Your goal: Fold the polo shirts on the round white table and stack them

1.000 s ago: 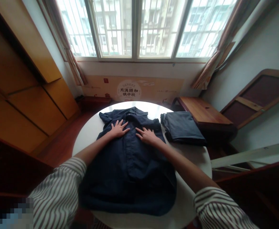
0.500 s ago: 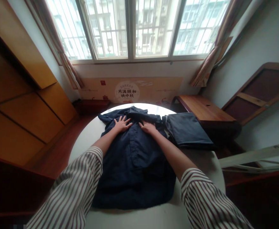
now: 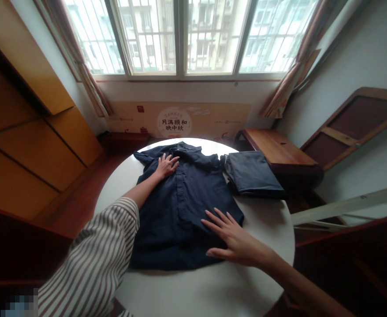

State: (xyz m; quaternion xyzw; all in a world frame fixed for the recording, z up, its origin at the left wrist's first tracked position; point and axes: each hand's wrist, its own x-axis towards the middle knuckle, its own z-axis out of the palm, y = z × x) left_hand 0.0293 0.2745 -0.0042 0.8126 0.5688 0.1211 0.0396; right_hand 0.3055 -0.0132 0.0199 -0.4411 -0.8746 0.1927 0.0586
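Note:
A dark navy button-front shirt (image 3: 180, 207) lies spread on the round white table (image 3: 167, 290), its collar at the far edge. My left hand (image 3: 166, 167) rests on the shirt's upper left part below the collar, fingers spread. Over the lower right part of the shirt is my right hand (image 3: 229, 237), with its fingers stretched out and apart; whether it touches the cloth I cannot tell. To the right of the shirt sits a folded dark garment (image 3: 254, 174), nothing on top of it.
Behind the table, a low wooden table (image 3: 279, 149) stands at the right near the wall. A barred window (image 3: 180, 39) with curtains fills the back. Yellow-brown cabinets (image 3: 38, 154) line the left side. A pale slanted bar (image 3: 345, 207) is at the right.
My right hand has moved from the shirt's chest down toward its lower right. The bunched cloth near the collar now lies flatter. My left hand stays at the upper left.

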